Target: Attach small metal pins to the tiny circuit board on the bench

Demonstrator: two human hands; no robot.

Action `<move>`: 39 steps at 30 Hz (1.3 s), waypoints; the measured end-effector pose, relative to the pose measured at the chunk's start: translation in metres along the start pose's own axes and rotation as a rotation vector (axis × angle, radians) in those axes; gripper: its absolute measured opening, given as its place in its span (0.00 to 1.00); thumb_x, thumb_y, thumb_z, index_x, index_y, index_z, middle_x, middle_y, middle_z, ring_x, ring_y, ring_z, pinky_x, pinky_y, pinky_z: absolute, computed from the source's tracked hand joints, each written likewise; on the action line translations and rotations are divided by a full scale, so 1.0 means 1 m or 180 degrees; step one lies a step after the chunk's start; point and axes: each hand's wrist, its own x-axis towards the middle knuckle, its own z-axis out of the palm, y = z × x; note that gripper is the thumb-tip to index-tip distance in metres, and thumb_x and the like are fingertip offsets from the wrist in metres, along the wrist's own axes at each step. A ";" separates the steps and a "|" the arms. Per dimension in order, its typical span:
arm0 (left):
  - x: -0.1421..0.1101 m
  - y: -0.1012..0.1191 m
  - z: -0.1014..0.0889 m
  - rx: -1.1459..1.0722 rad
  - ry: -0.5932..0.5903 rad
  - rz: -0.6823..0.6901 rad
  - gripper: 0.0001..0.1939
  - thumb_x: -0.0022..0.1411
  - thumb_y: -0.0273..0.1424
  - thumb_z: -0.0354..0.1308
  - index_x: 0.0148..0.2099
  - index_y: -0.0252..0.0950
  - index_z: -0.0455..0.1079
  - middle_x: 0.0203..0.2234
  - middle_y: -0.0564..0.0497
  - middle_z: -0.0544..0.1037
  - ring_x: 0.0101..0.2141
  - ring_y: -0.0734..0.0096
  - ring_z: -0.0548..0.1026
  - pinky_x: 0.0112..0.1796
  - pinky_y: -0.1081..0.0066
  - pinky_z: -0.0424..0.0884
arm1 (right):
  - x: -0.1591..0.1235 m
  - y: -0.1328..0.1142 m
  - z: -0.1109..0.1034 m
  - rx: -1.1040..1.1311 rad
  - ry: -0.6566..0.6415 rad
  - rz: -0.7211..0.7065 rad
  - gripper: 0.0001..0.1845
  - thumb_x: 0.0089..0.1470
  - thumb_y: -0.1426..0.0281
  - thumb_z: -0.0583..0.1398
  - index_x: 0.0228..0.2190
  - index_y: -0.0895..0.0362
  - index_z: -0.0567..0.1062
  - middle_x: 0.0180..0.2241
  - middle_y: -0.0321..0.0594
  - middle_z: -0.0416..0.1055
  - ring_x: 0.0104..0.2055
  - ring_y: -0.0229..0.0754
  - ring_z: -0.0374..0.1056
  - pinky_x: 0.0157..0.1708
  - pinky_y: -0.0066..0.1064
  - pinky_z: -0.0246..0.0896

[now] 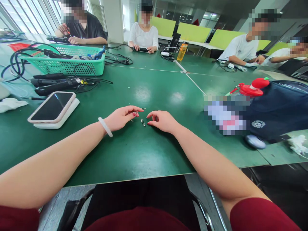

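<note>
Several tiny black-and-white pieces (143,123) lie on the green table in front of me, between my hands; they are too small to name. My left hand (122,117), with a white bangle (105,126) on the wrist, is at their left. Its thumb and fingers come together, and a small pale bit seems to show between the tips. Another small piece (143,109) lies by its index fingertip. To the right of the pieces, my right hand (163,122) rests with curved fingers, thumb and index apart. I see nothing in it.
A phone (53,106) lies on a white case at left. Behind it are black tools with cables (57,84) and a green basket (69,65). A dark bag (279,109) and a mouse (255,141) are at right. Several people sit across the green table (144,154).
</note>
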 end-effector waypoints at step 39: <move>0.001 -0.006 0.006 -0.0320 0.0294 -0.0366 0.13 0.61 0.35 0.53 0.45 0.35 0.72 0.38 0.47 0.79 0.25 0.75 0.70 0.35 0.67 0.71 | -0.001 -0.014 0.007 -0.0085 -0.0017 -0.0512 0.03 0.53 0.71 0.61 0.29 0.56 0.76 0.30 0.36 0.70 0.32 0.34 0.63 0.35 0.27 0.56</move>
